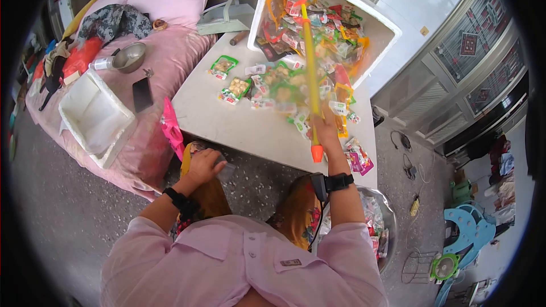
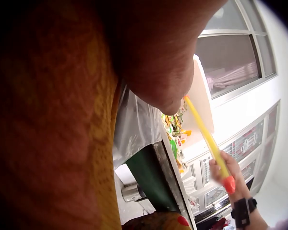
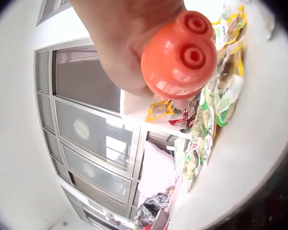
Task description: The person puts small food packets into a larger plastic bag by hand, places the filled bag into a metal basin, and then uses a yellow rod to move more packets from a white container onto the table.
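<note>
My right hand (image 1: 326,128) grips the lower part of a yellow stick (image 1: 311,62) with orange ends. In the right wrist view its orange end piece (image 3: 182,60) shows two round sockets. The stick's far end reaches over the tilted white foam box (image 1: 388,34), whose many small snack packets (image 1: 335,28) spill onto the table (image 1: 199,105). Blurred packets (image 1: 284,92) lie left of the stick. My left hand (image 1: 203,166) rests on my left knee with loose fingers. Clear plastic (image 2: 137,129) shows close by its fingertips, partly hidden by the hand in the left wrist view.
Two packets (image 1: 223,66) (image 1: 235,89) lie apart on the table's left side. A pink bag (image 1: 170,128) hangs by the left edge. A metal basin (image 1: 392,224) with packets stands at lower right. The bed (image 1: 170,51) holds an empty foam box (image 1: 94,111) and a pan (image 1: 129,57).
</note>
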{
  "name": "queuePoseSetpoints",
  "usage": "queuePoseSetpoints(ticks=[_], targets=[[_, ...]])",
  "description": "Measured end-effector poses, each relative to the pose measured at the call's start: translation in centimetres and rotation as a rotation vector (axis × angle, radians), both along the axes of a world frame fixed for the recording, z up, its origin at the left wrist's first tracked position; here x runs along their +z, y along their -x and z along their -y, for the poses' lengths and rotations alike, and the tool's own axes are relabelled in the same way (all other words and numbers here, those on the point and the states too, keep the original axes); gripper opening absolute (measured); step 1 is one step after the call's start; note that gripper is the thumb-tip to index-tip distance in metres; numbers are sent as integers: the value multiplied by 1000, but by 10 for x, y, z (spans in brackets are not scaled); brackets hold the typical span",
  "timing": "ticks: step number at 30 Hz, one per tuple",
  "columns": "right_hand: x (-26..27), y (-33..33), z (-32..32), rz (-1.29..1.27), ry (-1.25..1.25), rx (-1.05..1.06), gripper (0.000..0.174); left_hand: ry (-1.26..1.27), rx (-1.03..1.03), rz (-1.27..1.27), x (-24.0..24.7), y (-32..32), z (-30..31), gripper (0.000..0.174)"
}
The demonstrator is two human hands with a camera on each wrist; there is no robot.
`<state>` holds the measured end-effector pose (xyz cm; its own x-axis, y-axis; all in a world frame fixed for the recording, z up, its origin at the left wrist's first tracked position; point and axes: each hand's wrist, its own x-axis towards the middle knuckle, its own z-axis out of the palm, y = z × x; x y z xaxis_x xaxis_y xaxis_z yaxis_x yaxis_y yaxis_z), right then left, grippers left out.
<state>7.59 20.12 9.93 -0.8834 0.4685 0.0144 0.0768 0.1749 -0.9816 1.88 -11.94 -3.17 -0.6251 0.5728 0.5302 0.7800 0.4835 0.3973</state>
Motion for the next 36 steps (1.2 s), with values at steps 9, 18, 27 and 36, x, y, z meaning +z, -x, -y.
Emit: queuePoseSetpoints(ticks=[9, 18, 27, 36], targets=[[45, 140, 3, -86, -3, 26, 40, 7, 34, -9, 0, 3, 3, 25], [5, 119, 14, -117, -91, 13, 39, -15, 51, -37, -2, 4, 9, 26], [-21, 44, 14, 86, -178, 93, 44, -9, 41, -16, -2, 2, 6, 26], [-52, -8, 17, 260, -259, 128, 49, 7, 42, -13, -2, 2, 6, 26]])
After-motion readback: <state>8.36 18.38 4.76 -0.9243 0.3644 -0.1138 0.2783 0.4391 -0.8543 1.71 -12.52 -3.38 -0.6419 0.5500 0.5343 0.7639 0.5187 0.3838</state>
